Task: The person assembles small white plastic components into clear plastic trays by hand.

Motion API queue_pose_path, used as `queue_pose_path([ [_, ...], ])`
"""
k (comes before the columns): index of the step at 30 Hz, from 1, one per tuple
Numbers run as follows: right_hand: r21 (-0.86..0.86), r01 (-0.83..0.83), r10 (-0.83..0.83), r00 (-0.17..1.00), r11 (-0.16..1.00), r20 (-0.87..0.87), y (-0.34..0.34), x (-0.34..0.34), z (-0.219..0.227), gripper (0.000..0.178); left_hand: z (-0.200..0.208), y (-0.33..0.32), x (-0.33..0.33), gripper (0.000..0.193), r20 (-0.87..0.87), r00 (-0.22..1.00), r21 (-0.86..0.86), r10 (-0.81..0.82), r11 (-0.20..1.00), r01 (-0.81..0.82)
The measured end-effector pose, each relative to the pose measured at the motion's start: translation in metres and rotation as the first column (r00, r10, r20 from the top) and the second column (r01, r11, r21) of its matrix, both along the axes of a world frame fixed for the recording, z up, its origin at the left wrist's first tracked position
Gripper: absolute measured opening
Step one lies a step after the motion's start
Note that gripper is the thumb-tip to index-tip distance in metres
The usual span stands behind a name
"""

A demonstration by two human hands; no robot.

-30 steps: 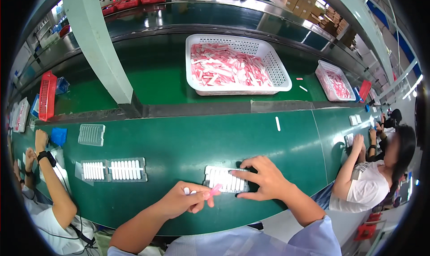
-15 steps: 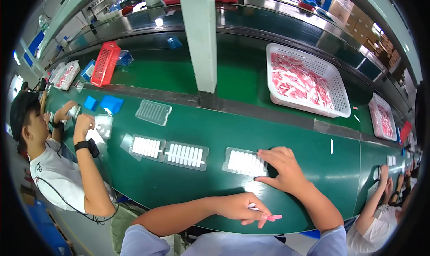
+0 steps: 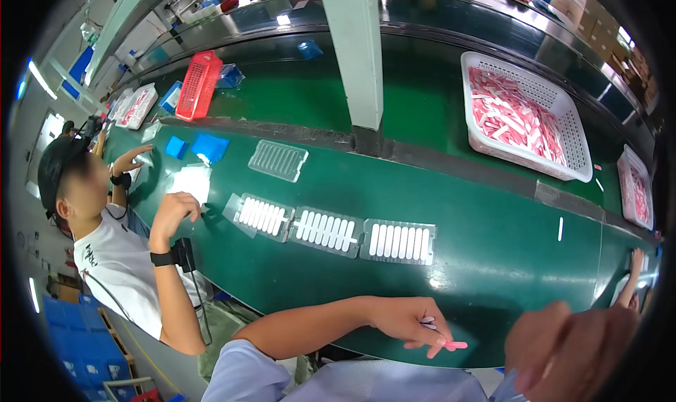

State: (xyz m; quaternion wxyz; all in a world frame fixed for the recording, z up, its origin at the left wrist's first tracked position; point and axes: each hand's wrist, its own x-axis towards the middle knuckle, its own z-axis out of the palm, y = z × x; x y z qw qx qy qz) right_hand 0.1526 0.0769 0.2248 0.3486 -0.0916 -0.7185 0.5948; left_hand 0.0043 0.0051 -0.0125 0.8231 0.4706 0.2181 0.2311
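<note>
My left hand [image 3: 415,324] is closed around a small pink-and-white stick [image 3: 456,346], whose pink end pokes out past the fingers; a white bit also shows between them. Blurred and large at the lower right, my right hand [image 3: 570,346] is raised off the table, its fingers too smeared to read. In front of me, three clear plastic trays lie end to end: a left one [image 3: 262,215], a middle one [image 3: 325,231] and a right one [image 3: 398,242], each filled with a row of white sticks. Behind them is a clear ribbed tray [image 3: 278,160] without sticks.
A white basket [image 3: 584,164] heaped with pink-and-white sticks stands behind the divider, right of a pale post [image 3: 355,64]. One loose white stick [image 3: 560,229] lies on the green table. A co-worker [image 3: 120,261] sits at the left, near blue packets [image 3: 210,148] and a red basket [image 3: 198,85].
My right hand has left the right tray and swung down and toward me. That tray now adjoins the middle one, with the gap closed. My left hand keeps its hold.
</note>
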Motion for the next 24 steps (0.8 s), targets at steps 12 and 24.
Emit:
queue_pose_path([
  [12, 0.159, -0.045, 0.051, 0.998, 0.986, -0.036, -0.007, 0.023, -0.011, 0.013, 0.004, -0.008, 0.011, 0.028, -0.078, 0.996, 0.006, -0.05, 0.999, 0.051],
  [24, 0.238, -0.06, 0.093, 0.987, 0.969, -0.13, 0.006, 0.056, -0.057, 0.02, 0.011, -0.008, 0.009, 0.032, -0.111, 0.994, -0.091, -0.012, 0.996, 0.002],
])
